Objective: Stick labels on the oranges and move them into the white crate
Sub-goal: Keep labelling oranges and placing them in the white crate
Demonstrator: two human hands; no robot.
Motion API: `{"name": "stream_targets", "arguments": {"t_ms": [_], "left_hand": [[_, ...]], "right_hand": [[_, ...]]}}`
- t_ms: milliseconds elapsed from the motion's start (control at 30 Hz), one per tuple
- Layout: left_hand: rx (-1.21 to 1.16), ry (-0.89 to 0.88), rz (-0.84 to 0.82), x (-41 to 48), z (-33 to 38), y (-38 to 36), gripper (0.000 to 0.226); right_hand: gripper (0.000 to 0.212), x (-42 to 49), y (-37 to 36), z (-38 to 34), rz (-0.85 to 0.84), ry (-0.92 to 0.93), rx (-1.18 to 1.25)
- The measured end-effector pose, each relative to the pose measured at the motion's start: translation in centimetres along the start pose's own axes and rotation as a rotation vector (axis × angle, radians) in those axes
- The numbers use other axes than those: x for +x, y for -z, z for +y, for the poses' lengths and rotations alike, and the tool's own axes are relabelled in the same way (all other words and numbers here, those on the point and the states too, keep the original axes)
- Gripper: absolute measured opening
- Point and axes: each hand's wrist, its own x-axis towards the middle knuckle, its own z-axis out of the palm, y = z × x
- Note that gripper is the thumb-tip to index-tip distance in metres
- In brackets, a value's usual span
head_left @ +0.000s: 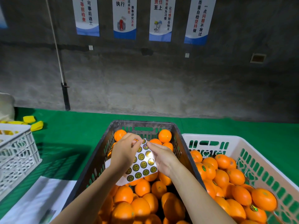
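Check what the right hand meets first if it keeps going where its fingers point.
Right hand points up-left, fingertips on the label sheet. Straight on, it probably meets the left hand pinching the same top edge; beyond lie oranges in the dark crate. Depth unclear.

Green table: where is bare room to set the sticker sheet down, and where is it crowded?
Bare green cloth lies between the dark crate and the left lattice crate, and behind the crates up to the wall. Crowded: dark crate and right white crate hold oranges; white paper covers the near-left corner.
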Motion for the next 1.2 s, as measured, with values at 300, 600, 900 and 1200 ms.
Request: {"name": "stream_targets", "arguments": {"t_ms": [300, 600, 900, 1200], "left_hand": [[-0.098, 0.069, 0.009, 0.0, 0.3, 0.3, 0.006], [-0.056, 0.009, 0.071, -0.1, 0.3, 0.0, 0.003], [0.063, -0.122, 0.089, 0.2, 0.1, 0.2, 0.006], [0.032, -0.023, 0.042, 0.3, 0.1, 0.1, 0.007]], "right_hand": [[0.030, 0.4, 0.2, 0.1, -0.026, 0.031, -0.022], [0.030, 0.6, 0.1, 0.5, 0.031, 0.116, -0.105], [0.042, 0.1, -0.6, 0.9, 0.170, 0.401, -0.526], [0.051, 0.5, -0.3, 1.0, 0.350, 0.409, -0.524]]}}
